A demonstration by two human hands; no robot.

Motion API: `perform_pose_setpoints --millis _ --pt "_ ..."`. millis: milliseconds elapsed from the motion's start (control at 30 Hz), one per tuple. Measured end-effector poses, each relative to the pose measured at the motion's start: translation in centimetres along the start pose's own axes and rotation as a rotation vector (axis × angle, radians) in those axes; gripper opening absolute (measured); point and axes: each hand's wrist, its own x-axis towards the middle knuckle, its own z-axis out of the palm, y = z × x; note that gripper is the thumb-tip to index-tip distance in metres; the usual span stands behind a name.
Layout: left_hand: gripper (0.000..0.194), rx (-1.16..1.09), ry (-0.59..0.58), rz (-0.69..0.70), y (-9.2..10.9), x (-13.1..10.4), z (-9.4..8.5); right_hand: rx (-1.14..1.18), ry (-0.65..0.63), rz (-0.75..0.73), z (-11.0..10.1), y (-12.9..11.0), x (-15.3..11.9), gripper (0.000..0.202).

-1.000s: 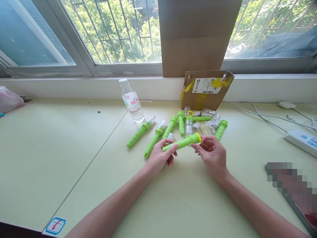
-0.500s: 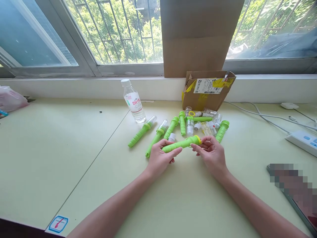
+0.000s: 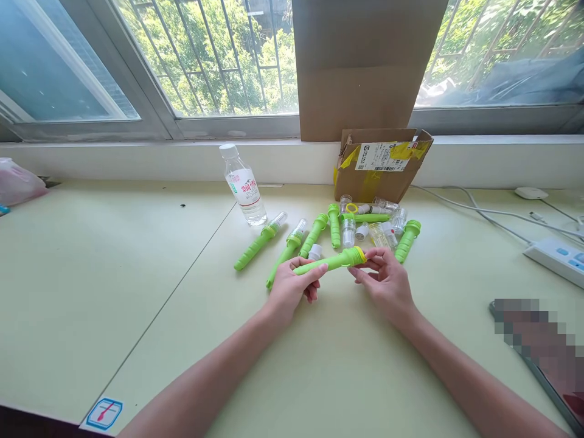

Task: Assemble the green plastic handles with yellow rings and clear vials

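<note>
A green tube (image 3: 335, 262) lies across my left hand (image 3: 292, 287), whose thumb and fingers are wrapped round its lower end. The tube's wider end points right and bears a yellow ring (image 3: 360, 255). My right hand (image 3: 387, 281) is at that end, with its fingertips on the yellow ring. Just behind my left hand stands a white cap (image 3: 314, 252). Two green tubes with clear tops, one of them farther left (image 3: 256, 248), lie beyond my left hand. More green tubes and several clear caps (image 3: 348, 234) lie behind the held tube.
Behind the parts stands an opened cardboard box (image 3: 378, 176), with a water bottle (image 3: 246, 190) to the left. A power strip (image 3: 554, 260) with white cables and a phone (image 3: 538, 359) are at the right. A pink bag (image 3: 18, 182) sits at the far left.
The held tube and both hands have shifted slightly left in the view. My right fingers have moved a little around the yellow-ringed end.
</note>
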Motion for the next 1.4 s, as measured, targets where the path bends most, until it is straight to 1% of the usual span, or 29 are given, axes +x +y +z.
perform_pose_setpoints --millis 233,400,600,700,767,800,967,1033,1067,1133,1200,1300,1400 --pt "0.037 -0.022 -0.045 -0.029 -0.28 0.17 -0.15 -0.044 0.040 -0.065 0.19 0.06 -0.31 0.040" --pt "0.038 -0.023 -0.056 -0.044 -0.14 0.19 -0.24 -0.051 0.061 -0.064 0.37 -0.06 -0.54 0.037" --pt "0.038 -0.019 -0.060 -0.070 0.21 0.14 -0.29 -0.089 0.116 -0.073 0.45 -0.19 -0.75 0.035" --pt "0.038 0.010 -0.060 -0.055 0.32 -0.07 -0.08 -0.098 0.126 -0.075 0.36 -0.24 -0.72 0.036" --pt "0.037 0.088 -0.032 0.018 0.30 -0.26 0.12 -0.080 0.122 -0.063 0.27 -0.32 -0.64 0.036" --pt "0.037 0.142 -0.003 0.085 0.28 -0.35 0.20 -0.067 0.117 -0.052 0.23 -0.38 -0.59 0.037" --pt "0.033 0.424 0.155 0.494 0.14 -0.45 0.18 -0.018 0.085 0.014 0.19 -0.74 -0.44 0.038" --pt "0.029 0.497 0.211 0.589 0.05 -0.39 0.08 -0.009 0.078 0.020 0.24 -0.84 -0.43 0.039" --pt "0.028 0.521 0.237 0.613 -0.02 -0.36 0.05 -0.004 0.079 0.021 0.26 -0.88 -0.42 0.040" --pt "0.028 0.548 0.263 0.612 -0.23 -0.32 0.02 0.005 0.086 0.026 0.27 -0.90 -0.39 0.041" --pt "0.029 0.545 0.258 0.570 -0.48 -0.29 0.03 0.009 0.086 0.040 0.25 -0.88 -0.33 0.041" --pt "0.030 0.486 0.213 0.460 -0.68 -0.32 0.09 0.017 0.064 0.055 0.19 -0.76 -0.23 0.038" --pt "0.032 0.399 0.151 0.337 -0.46 -0.50 0.27 0.026 0.046 0.057 0.13 -0.59 -0.18 0.038"
